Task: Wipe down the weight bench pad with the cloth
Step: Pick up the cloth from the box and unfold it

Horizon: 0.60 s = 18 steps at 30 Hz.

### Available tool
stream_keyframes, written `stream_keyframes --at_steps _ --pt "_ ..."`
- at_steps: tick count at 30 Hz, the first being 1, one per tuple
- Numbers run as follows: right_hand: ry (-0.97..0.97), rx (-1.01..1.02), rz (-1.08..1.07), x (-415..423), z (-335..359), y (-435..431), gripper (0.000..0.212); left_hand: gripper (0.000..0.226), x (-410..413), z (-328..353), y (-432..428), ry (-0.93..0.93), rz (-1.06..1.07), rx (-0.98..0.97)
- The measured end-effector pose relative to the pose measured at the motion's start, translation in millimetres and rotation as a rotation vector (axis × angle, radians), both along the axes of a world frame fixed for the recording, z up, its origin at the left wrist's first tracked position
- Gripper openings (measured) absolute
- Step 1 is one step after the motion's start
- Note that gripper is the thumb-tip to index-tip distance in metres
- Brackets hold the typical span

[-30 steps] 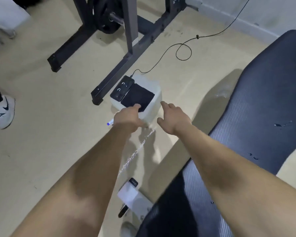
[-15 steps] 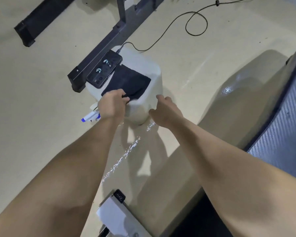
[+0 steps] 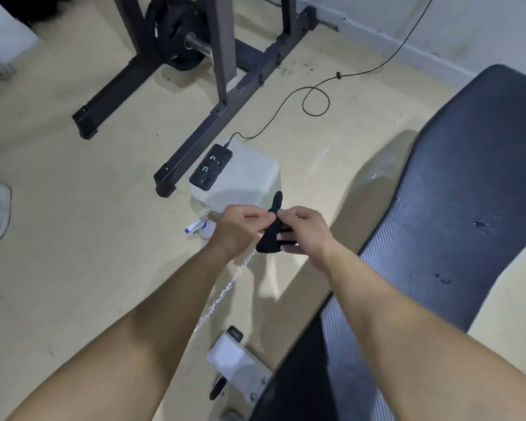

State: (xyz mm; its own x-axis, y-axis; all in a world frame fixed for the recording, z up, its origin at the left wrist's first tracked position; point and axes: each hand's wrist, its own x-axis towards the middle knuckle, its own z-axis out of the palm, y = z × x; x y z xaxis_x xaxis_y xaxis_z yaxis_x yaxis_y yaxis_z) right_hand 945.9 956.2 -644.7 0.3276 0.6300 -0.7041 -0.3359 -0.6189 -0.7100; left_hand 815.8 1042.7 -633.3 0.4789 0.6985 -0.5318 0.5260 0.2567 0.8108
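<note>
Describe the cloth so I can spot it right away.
Start at the dark weight bench pad on the right, then look left to the hands. The cloth hangs between the left hand and right hand; it is small, black and crumpled.

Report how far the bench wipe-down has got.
Done: the black cloth is off the white box where the phone lies. In hand: left hand and right hand both grip it above the floor. Left: the bench pad, droplets showing, unwiped.

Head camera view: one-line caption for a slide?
Both hands hold a black cloth beside the weight bench pad.
</note>
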Motion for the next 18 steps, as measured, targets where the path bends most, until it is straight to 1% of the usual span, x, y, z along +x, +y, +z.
stream_keyframes --at_steps 2,5,7,8,9,10,11,12,13,14,15,16,17,18 --pt "0.002 0.008 -0.069 -8.7 22.2 -26.1 0.016 0.017 -9.4 24.8 -23.2 0.016 0.053 -0.024" --pt "-0.042 0.06 -0.198 -26.4 55.9 -62.6 0.014 0.014 -18.5 56.2 -64.0 0.039 0.163 -0.029" --pt "-0.037 0.098 -0.324 -39.7 82.5 -89.1 0.018 0.01 -20.7 80.1 -97.9 0.015 0.222 -0.093" --pt "-0.037 0.104 -0.373 -42.5 88.5 -91.8 0.02 0.013 -18.9 85.0 -107.1 0.008 0.238 -0.128" --pt "-0.04 0.113 -0.419 -44.2 94.0 -97.1 0.023 0.015 -17.2 91.3 -117.5 0.005 0.208 -0.146" --pt "-0.038 0.114 -0.461 -46.9 106.3 -111.3 0.026 0.013 -18.1 103.7 -132.8 0.025 0.118 -0.12" --pt "-0.034 0.122 -0.477 -47.7 114.9 -121.8 0.029 0.008 -19.6 113.9 -144.5 0.055 0.019 -0.058" --pt "-0.024 0.134 -0.491 -47.1 122.5 -131.9 0.033 0.01 -21.9 120.6 -153.9 0.101 -0.082 0.027" --pt "-0.004 0.142 -0.498 -44.5 131.1 -148.7 0.035 0.017 -23.9 129.8 -168.4 0.151 -0.152 0.119" --pt "0.015 0.156 -0.501 -42.4 137.9 -159.1 0.034 0.025 -27.3 133.0 -175.0 0.21 -0.165 0.207" --pt "0.031 0.157 -0.492 -39.4 143.6 -171.3 0.027 0.031 -29.0 135.5 -182.8 0.252 -0.118 0.278" --pt "0.058 0.158 -0.474 -35.9 149.9 -184.4 0.016 0.034 -29.5 136.6 -189.7 0.273 -0.039 0.343" --pt "0.104 0.153 -0.458 -31.7 152.3 -196.4 0.017 0.032 -29.6 134.2 -194.3 0.273 0.052 0.413" --pt "0.155 0.14 -0.443 -28.0 155.7 -207.6 0.032 0.027 -29.4 129.5 -196.2 0.274 0.13 0.461"
